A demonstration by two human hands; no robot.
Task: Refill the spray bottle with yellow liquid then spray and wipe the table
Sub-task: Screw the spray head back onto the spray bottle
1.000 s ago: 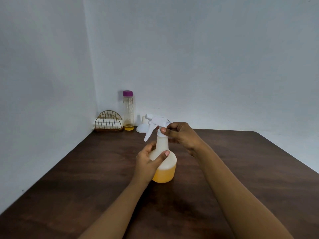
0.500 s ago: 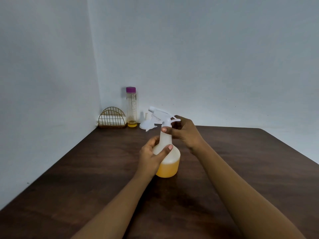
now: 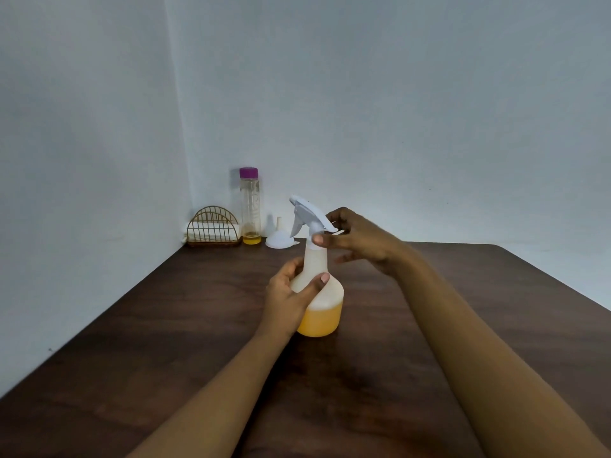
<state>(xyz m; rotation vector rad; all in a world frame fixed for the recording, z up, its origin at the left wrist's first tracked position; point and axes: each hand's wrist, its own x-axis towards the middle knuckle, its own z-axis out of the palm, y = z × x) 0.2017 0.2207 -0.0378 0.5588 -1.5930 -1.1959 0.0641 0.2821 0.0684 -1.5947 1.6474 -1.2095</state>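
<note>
Refill appears complete: left hand grips spray bottle; right hand fingers pinch its nozzle collar. Spraying, wiping remain.

Left hand hides spray bottle left side — forearms cut off below.

Left hand clasping, right hand pinching.
</note>
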